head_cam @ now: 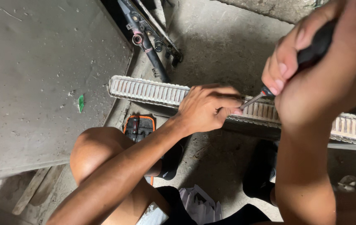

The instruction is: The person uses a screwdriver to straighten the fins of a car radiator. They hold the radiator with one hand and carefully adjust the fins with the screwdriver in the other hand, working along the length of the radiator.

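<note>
Rough grey concrete floor [228,46] fills the background, dusty and stained, with a large flat grey panel [40,83] lying at the left and a small green scrap [81,103] on it. Above the panel's right edge a dark metal frame [149,39] with bolts and brackets slants across the floor. Below it, an orange-and-black tool case [139,127] sits just beside the person's bent knee [92,152].

Running from the panel's edge to the far right is a long finned radiator core [144,91], its pale fins in a tight row. The left hand [205,109] rests on top of it near the middle, fingers curled together and fingertips pressed down beside the tool tip, steadying the core. The right hand [307,66] is closed around the dark handle of a screwdriver [269,92], whose thin shaft angles down to the fins just beside the left fingertips.

Judging from this grip, the work goes best with the tip kept shallow and parallel to the fins, light pressure only, since such thin fins probably bend easily. The left fingers seem better kept out of the line of the tip, in case it slips. Crumpled white paper [199,204] lies on the floor between the legs.
</note>
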